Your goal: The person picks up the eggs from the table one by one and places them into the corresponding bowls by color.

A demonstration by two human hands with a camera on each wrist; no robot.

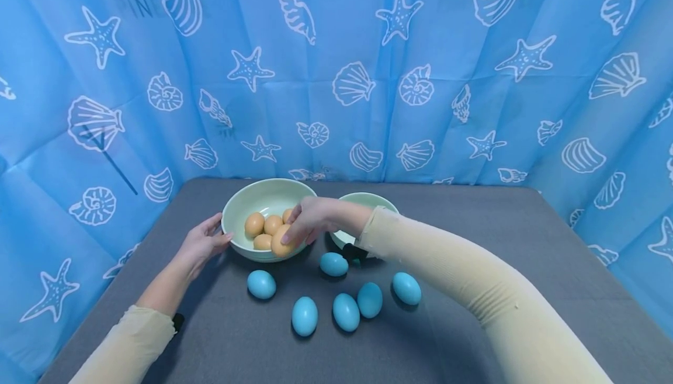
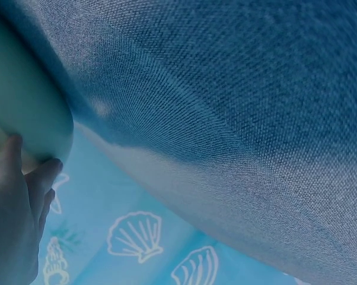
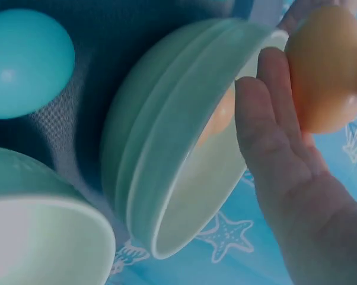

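My right hand [image 1: 307,220] holds a brown egg [image 1: 282,241] over the near side of a pale green bowl [image 1: 247,251]. Thumb and fingers pinch the egg, also seen close up in the right wrist view [image 3: 327,71]. Several other brown eggs [image 1: 255,224] lie inside this bowl. At the bowl's left side, my left hand [image 1: 202,242] rests its fingers and thumb against the outer wall. The left wrist view shows those fingers [image 2: 44,173] fairly straight on the green wall [image 2: 33,89].
A second, smaller green bowl [image 1: 368,199] stands to the right, partly hidden by my right forearm. Several blue eggs [image 1: 305,316] lie scattered on the grey tablecloth [image 1: 236,337] in front of the bowls. A blue shell-patterned curtain [image 1: 336,33] hangs behind and beside the table.
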